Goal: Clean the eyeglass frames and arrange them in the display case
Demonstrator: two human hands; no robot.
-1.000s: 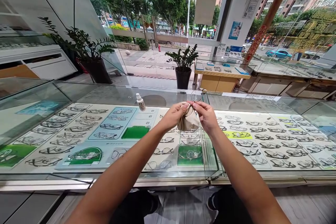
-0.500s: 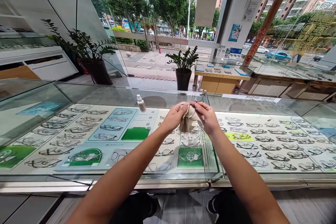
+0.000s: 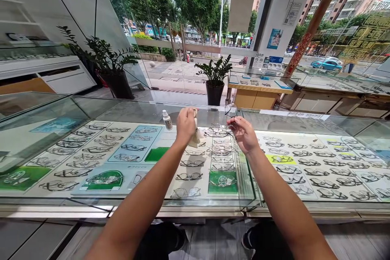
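My left hand is closed around a bunched beige cloth, which hangs below the fingers over the glass counter. To its right, my right hand pinches a pair of thin-framed eyeglasses. One round lens rises above the fingertips; the rest of the frame is hard to tell from the eyewear under the glass. Cloth and eyeglasses are apart. Left of my left hand, a small white bottle stands upright on the counter.
Rows of eyeglasses lie inside the glass display case beneath my arms. Beyond it stand a potted plant, another potted plant and a wooden display table. Glass panes face the street.
My left hand has moved left with the cloth, away from the eyeglasses. My right hand keeps hold of the eyeglasses, now slightly further right, with a lens showing above the fingers.
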